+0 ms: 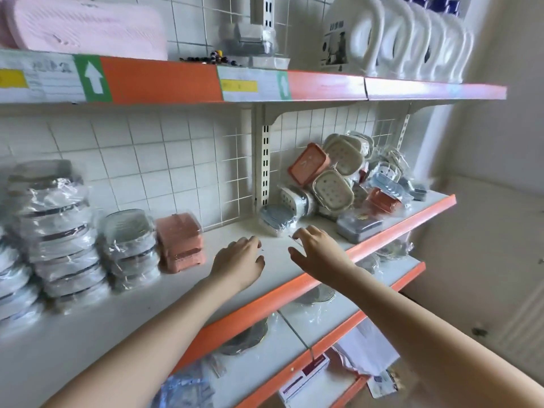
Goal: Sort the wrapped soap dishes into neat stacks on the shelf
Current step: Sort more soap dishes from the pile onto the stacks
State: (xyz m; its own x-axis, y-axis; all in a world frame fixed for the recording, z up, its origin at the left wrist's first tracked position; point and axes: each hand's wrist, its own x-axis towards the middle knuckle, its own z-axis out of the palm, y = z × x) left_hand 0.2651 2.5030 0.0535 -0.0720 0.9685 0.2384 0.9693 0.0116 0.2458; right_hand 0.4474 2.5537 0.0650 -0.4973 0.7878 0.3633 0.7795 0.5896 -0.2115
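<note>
Tiled-wall shop shelf, middle tier: loose heap of wrapped soap dishes at right, neat stacks at left; left hand and right hand both empty, fingers relaxed, reaching for the nearest blue-grey dish; best lifted by its rigid sides, not the slippery film.

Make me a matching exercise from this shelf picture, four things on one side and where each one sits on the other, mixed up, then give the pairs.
Things
1. pink stack
2. blue-grey soap dish
3. white toilet seats
4. jumbled pile

Places
A. top shelf, right end
B. middle shelf, right end, against the wire grid
C. middle shelf, just beyond the right hand
D. middle shelf, right of the clear-wrapped grey stacks

Pairs: 1-D, 2-C, 3-A, 4-B
</note>
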